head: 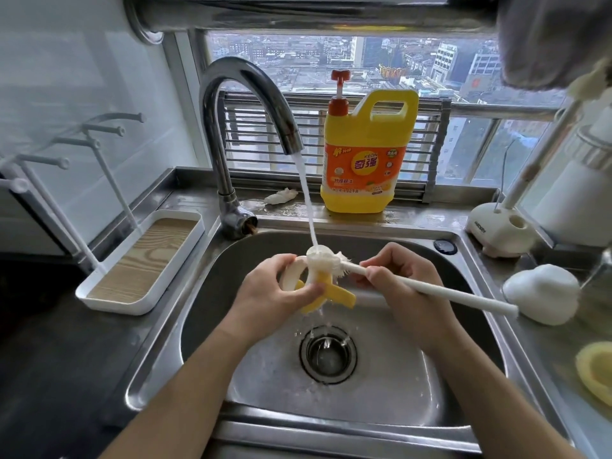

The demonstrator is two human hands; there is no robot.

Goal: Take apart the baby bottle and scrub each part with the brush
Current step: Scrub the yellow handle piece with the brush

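Note:
Over the steel sink (pixel 381 392), my left hand (pixel 271 293) grips a banana-shaped yellow and cream bottle part (pixel 318 293). My right hand (pixel 400 279) holds the white handle of the brush (pixel 430 288), whose bristle head presses on the top of the part. Water runs from the tap (pixel 251 104) straight onto the bristles and drips toward the drain (pixel 328 354). A white dome-shaped piece (pixel 543 293) rests on the counter to the right, touching the handle's far end.
A yellow dish-soap jug (pixel 367 154) stands on the ledge behind the sink. At left sits a white drying rack (pixel 142 260) with pegs. A cream brush stand (pixel 500 230) and a yellow item (pixel 596 372) sit on the right counter.

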